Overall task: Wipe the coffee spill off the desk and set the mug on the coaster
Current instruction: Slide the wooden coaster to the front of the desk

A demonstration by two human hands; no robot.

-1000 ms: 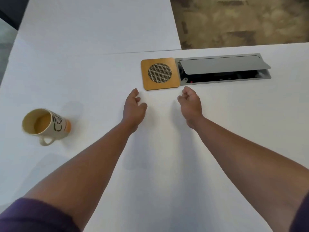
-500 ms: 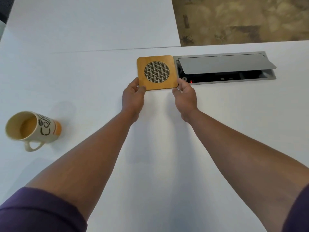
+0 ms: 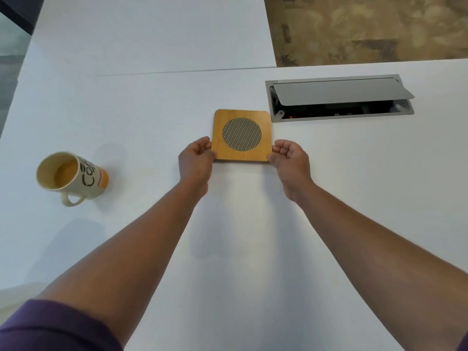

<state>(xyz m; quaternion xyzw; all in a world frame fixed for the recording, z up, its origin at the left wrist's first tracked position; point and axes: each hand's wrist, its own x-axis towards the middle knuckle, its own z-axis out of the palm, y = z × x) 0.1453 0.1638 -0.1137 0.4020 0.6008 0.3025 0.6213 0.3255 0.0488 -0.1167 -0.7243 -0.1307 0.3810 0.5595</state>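
White desk (image 3: pixel 152 249) fills most of the view, seam line seen running across its far part; patterned brown carpet (image 3: pixel 367 29) is seen past the far edge. Grey cable box (image 3: pixel 339 115) is recessed in the desk at right, its flap (image 3: pixel 342 91) propped partly open, dark inside with details too small to be told. Both bare forearms are extended forward from purple sleeves (image 3: pixel 50 325). Cream mug (image 3: pixel 73 177) with dark lettering and an orange band is seen at far left, handle toward the camera, brownish liquid inside — well apart from the hands; whether it is tilted or only looks so through the wide lens cannot be told. Square wooden coaster (image 3: pixel 241 135) with a round mesh inset is held near desk centre, just beside the box's near-left corner. Left hand (image 3: pixel 196 160) is curled on the coaster's left edge, right hand (image 3: pixel 291 159) on its right edge — fingers pinched closed on it. No spill is made out clearly on the surface.
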